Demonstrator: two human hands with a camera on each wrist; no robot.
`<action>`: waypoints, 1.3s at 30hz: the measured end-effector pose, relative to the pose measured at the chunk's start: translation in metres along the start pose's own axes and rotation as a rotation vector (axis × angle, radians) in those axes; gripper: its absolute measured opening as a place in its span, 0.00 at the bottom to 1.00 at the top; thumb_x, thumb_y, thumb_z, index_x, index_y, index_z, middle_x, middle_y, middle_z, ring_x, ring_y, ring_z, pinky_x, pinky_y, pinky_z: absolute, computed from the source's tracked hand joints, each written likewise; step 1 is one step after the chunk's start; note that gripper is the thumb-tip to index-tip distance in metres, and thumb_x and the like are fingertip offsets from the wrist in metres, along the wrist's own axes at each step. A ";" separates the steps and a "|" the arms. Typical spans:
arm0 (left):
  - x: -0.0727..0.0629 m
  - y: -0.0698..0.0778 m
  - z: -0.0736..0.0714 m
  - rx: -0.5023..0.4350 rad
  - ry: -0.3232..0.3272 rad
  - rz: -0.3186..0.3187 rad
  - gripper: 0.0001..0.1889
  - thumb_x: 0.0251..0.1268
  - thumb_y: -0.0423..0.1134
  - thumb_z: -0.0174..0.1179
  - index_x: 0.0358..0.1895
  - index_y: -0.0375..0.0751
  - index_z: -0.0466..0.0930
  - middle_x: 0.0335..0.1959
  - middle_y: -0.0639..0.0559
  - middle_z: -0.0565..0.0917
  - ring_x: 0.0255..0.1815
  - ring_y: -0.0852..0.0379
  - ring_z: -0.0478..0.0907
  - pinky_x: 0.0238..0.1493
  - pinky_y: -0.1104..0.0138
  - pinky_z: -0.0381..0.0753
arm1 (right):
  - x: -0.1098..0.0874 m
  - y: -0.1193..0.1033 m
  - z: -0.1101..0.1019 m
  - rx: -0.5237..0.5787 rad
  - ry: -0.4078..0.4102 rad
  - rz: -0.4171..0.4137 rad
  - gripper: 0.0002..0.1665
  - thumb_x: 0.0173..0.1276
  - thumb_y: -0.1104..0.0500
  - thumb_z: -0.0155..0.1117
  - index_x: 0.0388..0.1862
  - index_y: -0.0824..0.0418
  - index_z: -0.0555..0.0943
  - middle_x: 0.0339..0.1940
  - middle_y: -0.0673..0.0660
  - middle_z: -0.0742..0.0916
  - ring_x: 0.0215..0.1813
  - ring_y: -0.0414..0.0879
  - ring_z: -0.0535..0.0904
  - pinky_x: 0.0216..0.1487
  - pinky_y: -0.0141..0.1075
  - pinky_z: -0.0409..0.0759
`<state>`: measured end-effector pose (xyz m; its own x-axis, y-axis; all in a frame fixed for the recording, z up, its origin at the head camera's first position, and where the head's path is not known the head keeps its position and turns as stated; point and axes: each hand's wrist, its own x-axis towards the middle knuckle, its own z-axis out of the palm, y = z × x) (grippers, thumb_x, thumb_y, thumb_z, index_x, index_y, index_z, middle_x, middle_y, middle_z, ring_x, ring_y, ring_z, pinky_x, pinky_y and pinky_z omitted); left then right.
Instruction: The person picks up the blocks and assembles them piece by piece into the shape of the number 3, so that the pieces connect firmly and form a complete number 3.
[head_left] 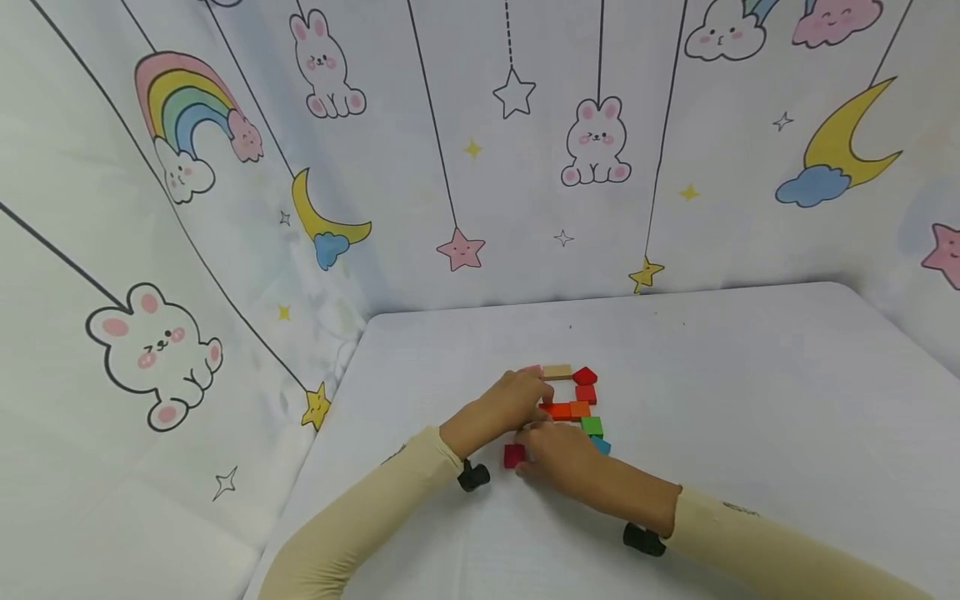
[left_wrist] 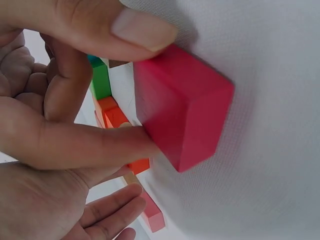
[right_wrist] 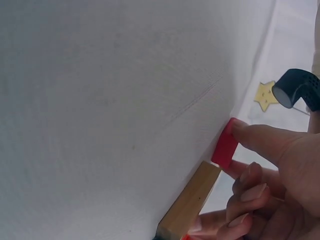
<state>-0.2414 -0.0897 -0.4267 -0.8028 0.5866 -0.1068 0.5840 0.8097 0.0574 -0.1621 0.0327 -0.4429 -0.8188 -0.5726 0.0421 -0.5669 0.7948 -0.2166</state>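
Note:
A dark red cube [head_left: 514,455] [left_wrist: 185,105] [right_wrist: 225,145] lies on the white table [head_left: 750,417]. My right hand [head_left: 528,460] pinches it between thumb [left_wrist: 142,30] and a finger [left_wrist: 120,142]. My left hand [head_left: 536,396] lies just behind, fingers [left_wrist: 112,210] loosely straight beside a pink bar [left_wrist: 152,217] [head_left: 532,368] and holding nothing. Round the hands stands a frame of small blocks: a tan block [head_left: 557,372], a red house-shaped block [head_left: 585,376], a red cube [head_left: 586,394], orange blocks [head_left: 567,409], a green block [head_left: 592,425] and a blue block [head_left: 601,444]. My hands hide part of it.
A cloth backdrop [head_left: 450,167] printed with bunnies, stars and moons walls the table at the back and left. The table's left edge [head_left: 330,417] runs close to the blocks. Bare tabletop stretches to the right and toward me.

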 end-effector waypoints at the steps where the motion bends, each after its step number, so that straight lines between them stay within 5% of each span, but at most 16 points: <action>1: 0.000 0.000 0.000 0.005 0.003 0.002 0.11 0.69 0.48 0.72 0.51 0.52 0.91 0.44 0.55 0.82 0.43 0.61 0.75 0.53 0.64 0.80 | 0.000 0.001 0.000 -0.005 -0.004 0.006 0.22 0.59 0.47 0.84 0.47 0.57 0.87 0.33 0.49 0.87 0.33 0.43 0.83 0.36 0.38 0.87; 9: -0.002 0.000 0.000 0.018 0.002 -0.003 0.12 0.70 0.48 0.72 0.52 0.53 0.91 0.44 0.57 0.83 0.44 0.61 0.74 0.55 0.63 0.80 | -0.005 0.009 -0.001 0.034 -0.017 0.053 0.22 0.59 0.48 0.85 0.45 0.56 0.86 0.26 0.45 0.78 0.30 0.41 0.75 0.29 0.32 0.77; 16: -0.002 -0.001 0.000 0.007 0.007 -0.012 0.12 0.68 0.49 0.73 0.51 0.54 0.90 0.39 0.58 0.81 0.41 0.61 0.73 0.53 0.65 0.79 | -0.011 0.014 -0.004 0.067 0.017 0.028 0.21 0.58 0.49 0.85 0.43 0.56 0.86 0.27 0.45 0.82 0.30 0.39 0.77 0.35 0.31 0.81; 23: -0.004 0.001 0.001 0.014 0.016 -0.001 0.12 0.69 0.49 0.73 0.51 0.53 0.90 0.38 0.57 0.80 0.41 0.61 0.73 0.49 0.67 0.78 | -0.016 0.019 -0.007 0.100 0.033 0.020 0.18 0.59 0.50 0.85 0.38 0.55 0.84 0.22 0.43 0.78 0.26 0.37 0.73 0.29 0.29 0.75; 39: -0.003 0.000 0.003 0.002 0.026 -0.002 0.13 0.67 0.50 0.74 0.51 0.52 0.90 0.40 0.57 0.83 0.40 0.61 0.74 0.49 0.66 0.79 | -0.022 0.023 -0.008 0.087 0.022 0.067 0.20 0.55 0.49 0.87 0.37 0.54 0.84 0.25 0.44 0.78 0.32 0.38 0.74 0.30 0.34 0.77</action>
<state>-0.2384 -0.0915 -0.4291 -0.8070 0.5850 -0.0813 0.5824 0.8110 0.0547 -0.1576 0.0651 -0.4407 -0.8570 -0.5133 0.0454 -0.5013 0.8102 -0.3037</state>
